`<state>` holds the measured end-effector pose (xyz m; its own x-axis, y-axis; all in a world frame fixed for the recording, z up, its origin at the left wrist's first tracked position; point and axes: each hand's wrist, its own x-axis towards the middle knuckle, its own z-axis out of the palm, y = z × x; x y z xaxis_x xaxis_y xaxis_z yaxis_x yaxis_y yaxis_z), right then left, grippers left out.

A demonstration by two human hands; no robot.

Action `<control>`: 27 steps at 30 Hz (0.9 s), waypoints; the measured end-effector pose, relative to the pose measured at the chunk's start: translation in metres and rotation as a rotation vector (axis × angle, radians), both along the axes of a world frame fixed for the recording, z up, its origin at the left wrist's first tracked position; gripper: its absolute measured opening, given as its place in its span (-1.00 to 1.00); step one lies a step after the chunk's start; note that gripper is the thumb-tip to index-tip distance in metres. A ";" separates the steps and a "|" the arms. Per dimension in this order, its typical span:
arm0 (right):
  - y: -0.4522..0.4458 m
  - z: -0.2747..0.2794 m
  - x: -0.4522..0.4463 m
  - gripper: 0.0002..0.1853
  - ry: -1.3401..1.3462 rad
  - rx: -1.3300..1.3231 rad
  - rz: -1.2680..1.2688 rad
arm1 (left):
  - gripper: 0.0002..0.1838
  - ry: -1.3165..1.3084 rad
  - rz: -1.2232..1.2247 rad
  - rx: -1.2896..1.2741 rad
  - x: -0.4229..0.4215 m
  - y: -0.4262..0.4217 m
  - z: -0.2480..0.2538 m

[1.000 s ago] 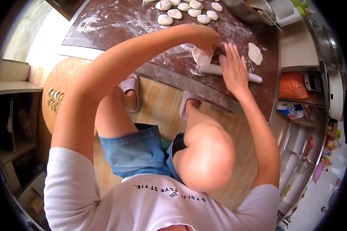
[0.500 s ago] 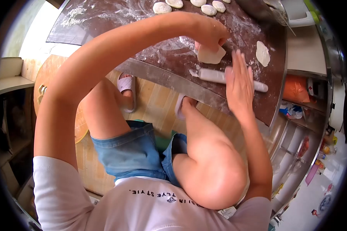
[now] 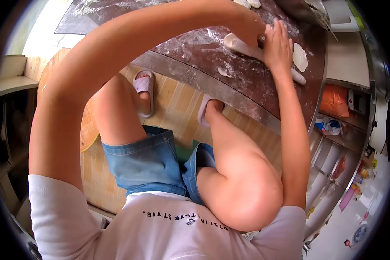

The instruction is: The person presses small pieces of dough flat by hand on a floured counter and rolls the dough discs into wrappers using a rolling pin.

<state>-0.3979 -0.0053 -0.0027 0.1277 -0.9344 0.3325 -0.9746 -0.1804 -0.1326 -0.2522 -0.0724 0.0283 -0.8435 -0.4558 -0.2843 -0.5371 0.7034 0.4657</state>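
Observation:
A pale rolling pin (image 3: 298, 76) lies slantwise on the floury brown table (image 3: 195, 54). My right hand (image 3: 278, 47) rests flat on it, fingers stretched out. My left hand (image 3: 249, 28) is just left of it, bent over the pin's other part; its fingers are mostly hidden behind the hand and wrist. Whatever dough is under my left hand cannot be made out. A flat oval dough piece (image 3: 300, 57) lies to the right of my right hand.
Dough pieces (image 3: 254, 3) show at the top edge. A metal bowl (image 3: 310, 11) stands at the top right. Shelves with an orange bag (image 3: 334, 100) are at the right. A round wooden board (image 3: 88, 130) is at the left, partly behind my arm.
The dough piece that hung from my left hand is now hidden. My left hand has come down to the rolling pin, and the pin has moved up and tilted more, with my right hand on it.

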 end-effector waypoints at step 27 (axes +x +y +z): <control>0.043 0.009 0.001 -0.43 0.057 0.144 0.019 | -0.72 0.164 0.029 -0.053 0.028 0.017 0.019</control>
<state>-0.3969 0.0374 0.0058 0.1602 -0.9692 0.1868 -0.9780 -0.1815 -0.1029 -0.2237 -0.0557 0.0469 -0.8627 -0.4916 -0.1190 -0.4776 0.7144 0.5114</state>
